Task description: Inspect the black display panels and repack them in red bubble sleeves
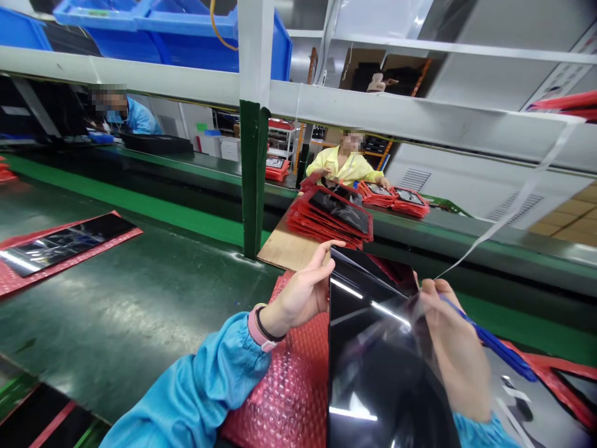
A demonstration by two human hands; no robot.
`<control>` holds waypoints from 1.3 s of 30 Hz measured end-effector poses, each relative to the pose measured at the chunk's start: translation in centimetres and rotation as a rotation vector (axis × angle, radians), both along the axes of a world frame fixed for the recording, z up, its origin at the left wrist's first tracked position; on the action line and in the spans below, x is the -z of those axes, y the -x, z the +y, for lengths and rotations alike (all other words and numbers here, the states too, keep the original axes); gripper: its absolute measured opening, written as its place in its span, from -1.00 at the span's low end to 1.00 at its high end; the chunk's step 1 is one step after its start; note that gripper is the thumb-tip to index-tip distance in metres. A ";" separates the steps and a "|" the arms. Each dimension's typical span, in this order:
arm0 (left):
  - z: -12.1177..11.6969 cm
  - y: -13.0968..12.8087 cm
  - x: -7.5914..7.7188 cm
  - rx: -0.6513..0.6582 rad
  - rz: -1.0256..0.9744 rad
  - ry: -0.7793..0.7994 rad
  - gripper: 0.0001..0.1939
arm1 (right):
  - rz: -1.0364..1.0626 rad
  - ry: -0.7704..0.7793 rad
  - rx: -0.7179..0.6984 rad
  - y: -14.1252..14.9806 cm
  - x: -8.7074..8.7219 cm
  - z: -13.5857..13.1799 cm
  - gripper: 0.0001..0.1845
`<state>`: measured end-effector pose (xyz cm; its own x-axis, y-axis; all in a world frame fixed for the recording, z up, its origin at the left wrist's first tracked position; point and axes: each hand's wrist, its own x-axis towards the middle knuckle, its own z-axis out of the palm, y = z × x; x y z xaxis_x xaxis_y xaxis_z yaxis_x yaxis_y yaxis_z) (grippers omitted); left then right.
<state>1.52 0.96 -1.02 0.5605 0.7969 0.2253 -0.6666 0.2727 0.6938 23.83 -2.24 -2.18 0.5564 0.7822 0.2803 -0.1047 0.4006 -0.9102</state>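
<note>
Holding a glossy black rectangular panel (pixel 382 373) tilted up in front of me, I have my bare left hand (pixel 305 289) at its upper left corner, the thumb and fingers closed narrowly on the edge. My bare right hand (pixel 454 342) is beside the upper right part, its fingertips pinched together on a thin clear film (pixel 424 317) that stretches over the panel's face; blur hides exactly how much of it is loose. A narrow white strip (pixel 508 214) slants from the white overhead rail (pixel 401 118) down to those fingertips, but I cannot tell whether they grip it.

The panel is above a sheet of pink-red bubble wrap (pixel 298 367), which shows along its left side on the dark green worktable (pixel 153 298). Behind my right wrist I see a long blue object (pixel 499 348), too blurred to name. Well to the left, a second black glossy panel (pixel 69 242) lies flat on its own red bubble wrap (pixel 28 283).

Beyond my hands, a pile of red sleeves with dark panels (pixel 326 218) sits by a light wooden board (pixel 291 242). Across the line I see a person in yellow (pixel 347 165) near more red packs (pixel 392 198), and a person in blue (pixel 140 118) farther left.
</note>
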 end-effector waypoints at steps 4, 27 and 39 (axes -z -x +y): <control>1.3 0.4 1.1 -0.103 0.014 0.038 -0.60 | 0.041 0.010 -0.040 0.2 1.0 0.1 -0.51; 3.1 4.9 10.1 -0.373 0.577 0.046 -0.62 | -0.209 0.372 -0.188 -4.5 14.3 5.4 -0.67; -0.9 10.0 12.3 -0.406 1.003 -0.017 -0.61 | -0.470 0.111 -0.029 1.9 13.2 -0.9 -0.74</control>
